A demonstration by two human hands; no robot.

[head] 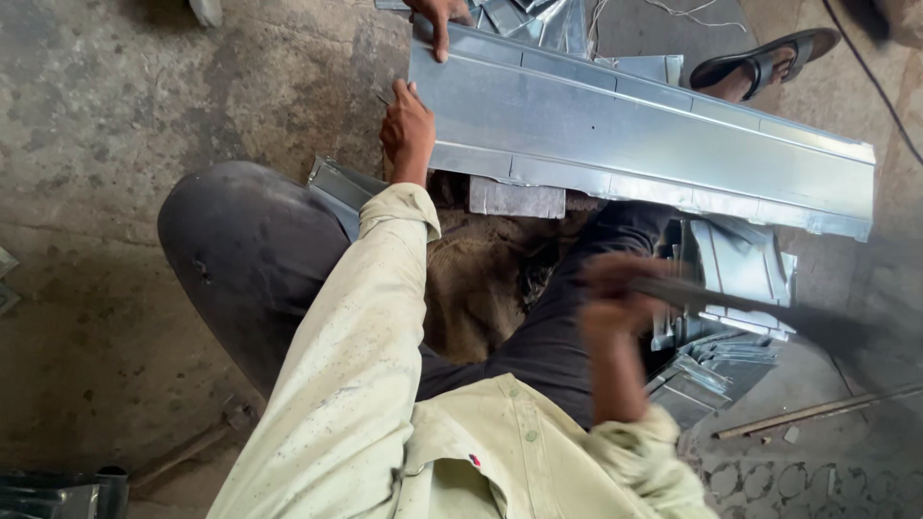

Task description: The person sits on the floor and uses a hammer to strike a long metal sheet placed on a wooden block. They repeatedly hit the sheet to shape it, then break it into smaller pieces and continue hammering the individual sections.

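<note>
Sheet-metal channel [635, 144], long and galvanised, lies across the concrete floor [115, 144] in front of the seated person's knees. Nearest us, the right hand [611, 303] is closed around a dark tool handle [750, 312], all of it blurred. Just beyond, folded metal pieces [735, 288] are stacked by the right leg. Further out, the left hand [408, 130] grips the channel's near-left end. At the far edge, another person's hand [437, 19] touches its corner, beside a sandalled foot [764, 62].
</note>
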